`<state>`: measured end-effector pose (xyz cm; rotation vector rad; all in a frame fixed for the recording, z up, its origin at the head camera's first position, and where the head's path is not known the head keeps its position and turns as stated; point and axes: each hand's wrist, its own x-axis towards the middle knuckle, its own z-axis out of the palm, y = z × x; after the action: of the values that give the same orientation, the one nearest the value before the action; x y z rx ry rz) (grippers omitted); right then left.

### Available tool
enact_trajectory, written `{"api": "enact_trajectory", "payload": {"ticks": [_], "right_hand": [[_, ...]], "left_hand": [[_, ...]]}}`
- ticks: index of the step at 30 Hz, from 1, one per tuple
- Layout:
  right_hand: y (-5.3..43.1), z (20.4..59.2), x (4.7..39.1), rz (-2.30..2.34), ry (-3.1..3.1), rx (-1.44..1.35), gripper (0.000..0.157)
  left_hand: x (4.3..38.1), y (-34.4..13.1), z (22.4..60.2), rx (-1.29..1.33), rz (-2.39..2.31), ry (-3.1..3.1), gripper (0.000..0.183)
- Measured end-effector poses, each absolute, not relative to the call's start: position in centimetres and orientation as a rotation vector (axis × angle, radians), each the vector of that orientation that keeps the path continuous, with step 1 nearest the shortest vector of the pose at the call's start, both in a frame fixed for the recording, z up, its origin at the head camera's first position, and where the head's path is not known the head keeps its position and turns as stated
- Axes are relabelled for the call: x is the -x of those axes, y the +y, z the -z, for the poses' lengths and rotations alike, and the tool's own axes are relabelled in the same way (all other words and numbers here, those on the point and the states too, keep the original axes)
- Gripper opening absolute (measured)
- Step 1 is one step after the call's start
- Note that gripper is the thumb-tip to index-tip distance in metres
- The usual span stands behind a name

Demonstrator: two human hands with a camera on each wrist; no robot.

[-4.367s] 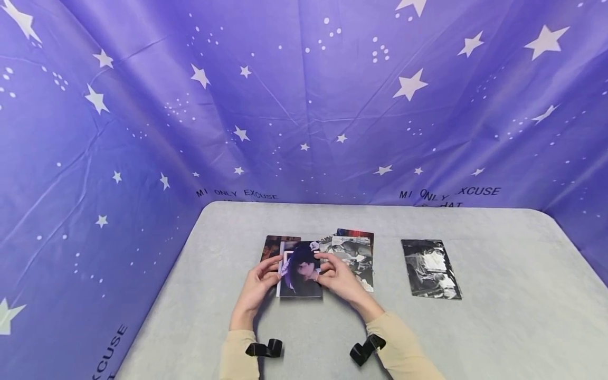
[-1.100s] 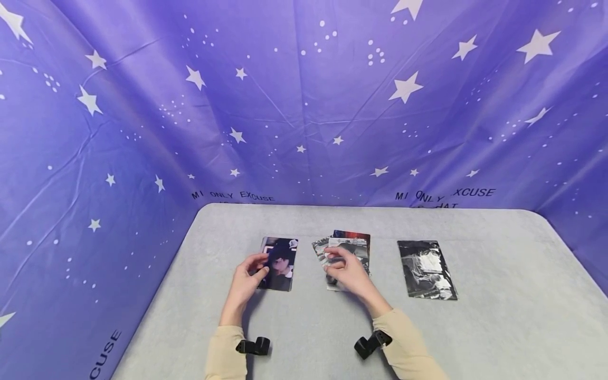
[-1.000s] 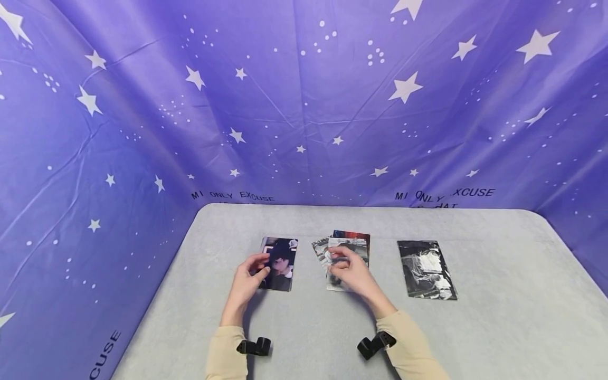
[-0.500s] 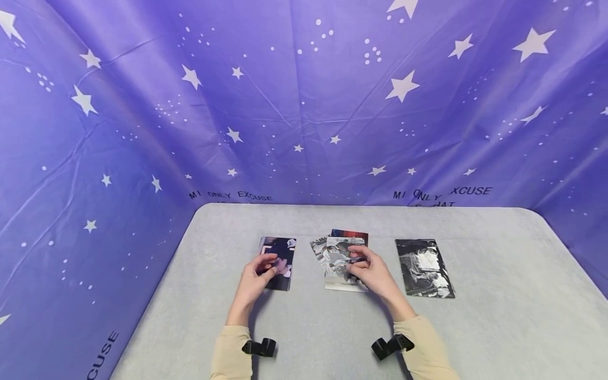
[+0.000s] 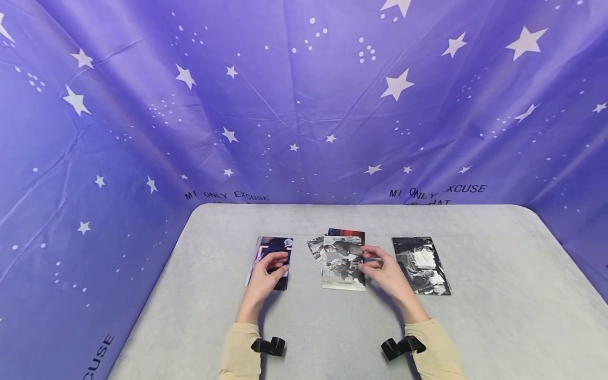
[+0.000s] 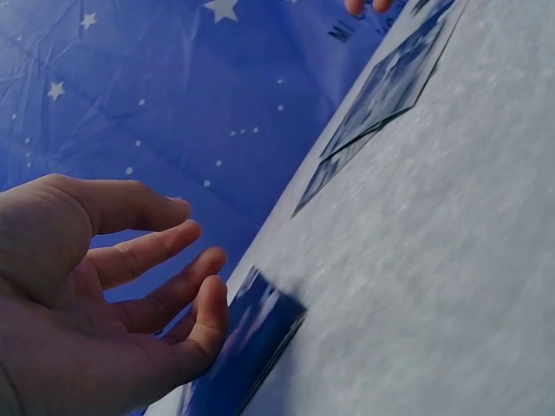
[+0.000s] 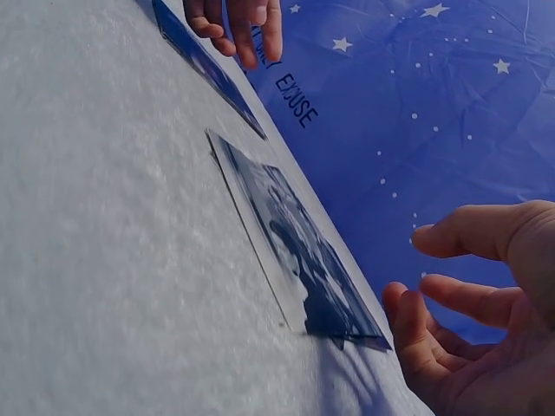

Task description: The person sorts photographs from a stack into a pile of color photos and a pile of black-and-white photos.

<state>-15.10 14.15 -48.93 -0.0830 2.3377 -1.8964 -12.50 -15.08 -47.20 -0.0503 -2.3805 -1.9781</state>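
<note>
My left hand [image 5: 265,274] hovers over the left pile of photo cards [image 5: 276,245], whose top one is dark purple with a person's picture. In the left wrist view, its fingers [image 6: 204,321] are loosely bent and spread, with nothing between them. At the right edge of the middle pile is my right hand [image 5: 387,272], thumb and fingers apart and fingertips close to the edge. A black-and-white photo card [image 5: 343,266] tops that pile. Beneath it, another grey card [image 5: 315,250] juts out to the left and a red-and-blue one [image 5: 348,232] at the back.
Right of my right hand lies a dark black-and-white photo card [image 5: 421,264], apart from the two piles. The grey table [image 5: 304,338] meets a purple star-printed cloth [image 5: 294,105] at its back and sides. Each wrist carries a black camera strap [image 5: 269,346].
Earlier both hands held the purple photo card; it now tops the left pile. My right hand has moved rightward across the middle pile to its edge, and my left hand slightly right.
</note>
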Motion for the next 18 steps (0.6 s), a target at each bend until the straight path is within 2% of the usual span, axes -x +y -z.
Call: {"api": "enact_trajectory", "payload": {"ticks": [10,18], "right_hand": [[15.2,49.7,14.6,1.84,2.383,0.081,0.052],[15.2,50.0,13.9,1.796,2.41,0.077,0.052]], "left_hand": [[13.8,-12.7,50.7,0.167,2.12,-2.36,0.034],[13.8,-10.0,50.6,0.217,2.239,-2.333,0.036]]}}
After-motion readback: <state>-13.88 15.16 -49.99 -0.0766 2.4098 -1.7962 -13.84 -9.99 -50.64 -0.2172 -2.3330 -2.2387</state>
